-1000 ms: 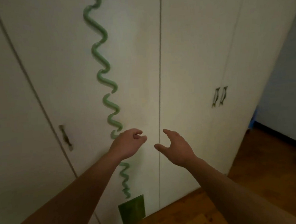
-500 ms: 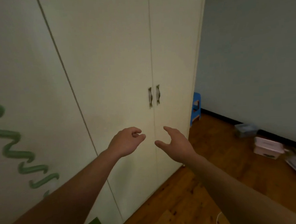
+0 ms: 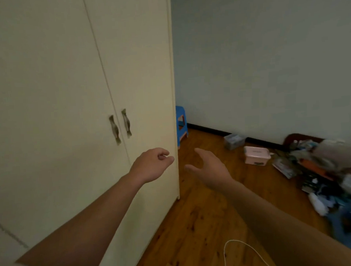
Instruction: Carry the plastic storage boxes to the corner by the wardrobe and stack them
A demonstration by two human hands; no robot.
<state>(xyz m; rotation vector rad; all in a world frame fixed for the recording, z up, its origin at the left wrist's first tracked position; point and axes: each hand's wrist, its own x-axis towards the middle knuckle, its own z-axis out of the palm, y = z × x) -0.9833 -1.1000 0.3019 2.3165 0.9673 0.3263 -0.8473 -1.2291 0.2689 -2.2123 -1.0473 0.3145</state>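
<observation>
A pink lidded plastic storage box (image 3: pixel 256 155) sits on the wood floor near the far wall. Behind it, against the baseboard, stands a smaller clear storage box (image 3: pixel 233 141). The cream wardrobe (image 3: pixel 69 98) fills the left half of the view, and its right edge meets the corner by the wall. My left hand (image 3: pixel 153 164) hovers in front of the wardrobe door, fingers loosely curled, holding nothing. My right hand (image 3: pixel 208 166) is stretched out over the floor with fingers relaxed and empty. Both boxes lie well beyond my hands.
A blue plastic stool (image 3: pixel 181 125) stands in the corner behind the wardrobe's side. A messy pile of bags and clutter (image 3: pixel 324 164) spreads along the right. A white cord (image 3: pixel 239 252) loops on the floor near me. Bare wood floor (image 3: pixel 196 213) lies ahead.
My view has swung right, from the wardrobe doors with the green squiggle to the wardrobe's end, the corner and the boxes. Both hands stay raised and empty in much the same pose.
</observation>
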